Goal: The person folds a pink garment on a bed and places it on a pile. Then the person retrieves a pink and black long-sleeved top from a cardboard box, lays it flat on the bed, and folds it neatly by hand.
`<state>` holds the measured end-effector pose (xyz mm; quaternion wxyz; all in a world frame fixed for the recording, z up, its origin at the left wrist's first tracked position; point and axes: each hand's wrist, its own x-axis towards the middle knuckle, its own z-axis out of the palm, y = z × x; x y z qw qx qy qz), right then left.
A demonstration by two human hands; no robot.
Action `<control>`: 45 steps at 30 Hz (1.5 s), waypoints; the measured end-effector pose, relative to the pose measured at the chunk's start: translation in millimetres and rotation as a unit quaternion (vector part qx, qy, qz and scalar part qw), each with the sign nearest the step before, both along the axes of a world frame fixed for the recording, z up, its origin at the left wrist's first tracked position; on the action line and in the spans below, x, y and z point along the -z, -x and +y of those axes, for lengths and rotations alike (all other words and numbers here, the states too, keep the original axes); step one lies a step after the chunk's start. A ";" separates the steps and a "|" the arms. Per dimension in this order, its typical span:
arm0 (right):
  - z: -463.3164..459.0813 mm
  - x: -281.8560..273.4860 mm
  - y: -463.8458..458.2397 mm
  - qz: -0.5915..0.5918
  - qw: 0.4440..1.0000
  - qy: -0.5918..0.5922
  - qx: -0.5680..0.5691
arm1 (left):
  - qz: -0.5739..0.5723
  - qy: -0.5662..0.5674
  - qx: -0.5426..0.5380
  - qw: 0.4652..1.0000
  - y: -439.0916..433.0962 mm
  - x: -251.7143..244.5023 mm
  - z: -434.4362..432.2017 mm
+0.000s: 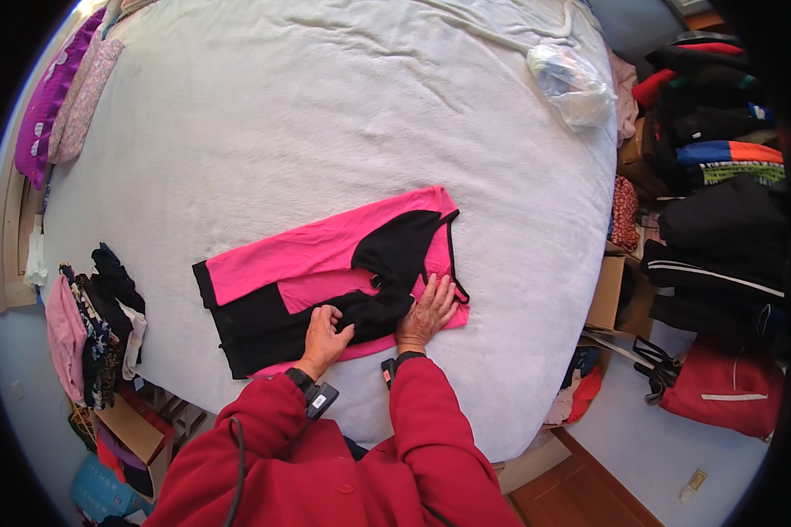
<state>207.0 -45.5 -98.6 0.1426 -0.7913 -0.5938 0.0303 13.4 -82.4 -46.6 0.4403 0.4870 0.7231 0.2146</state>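
Observation:
A pink and black long-sleeved garment [316, 288] lies on the white plush bed cover [290, 132], its black-edged neckline toward the right. One pink sleeve with a black cuff runs along its far side, and black fabric is bunched near the middle. My right hand [428, 313] rests flat on the garment near the neckline, fingers extended. Over the black part to the left is my left hand [325, 339], with curled fingers and the thumb apart from them. Whether fabric is caught under those fingers is hidden.
A clear plastic bag [570, 85] with contents sits at the bed's far right. Several clothes [95, 329] are heaped on the left edge. Stacked dark clothing [718, 217] and an open cardboard box [613, 296] stand right of the bed. Pillows [86, 102] lie far left.

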 end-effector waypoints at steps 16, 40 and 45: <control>0.0 20.8 -0.2 -0.038 0.999 -0.037 0.007 | -0.202 -0.134 0.100 0.965 -15.5 -73.5 11.2; 1.0 18.3 1.0 -0.021 0.998 -0.063 -0.003 | -0.220 -0.134 0.093 0.962 -1.8 -56.4 -14.8; 0.7 17.6 0.1 -0.026 0.998 -0.059 -0.004 | -0.094 -0.100 0.111 0.984 29.3 -56.0 -22.7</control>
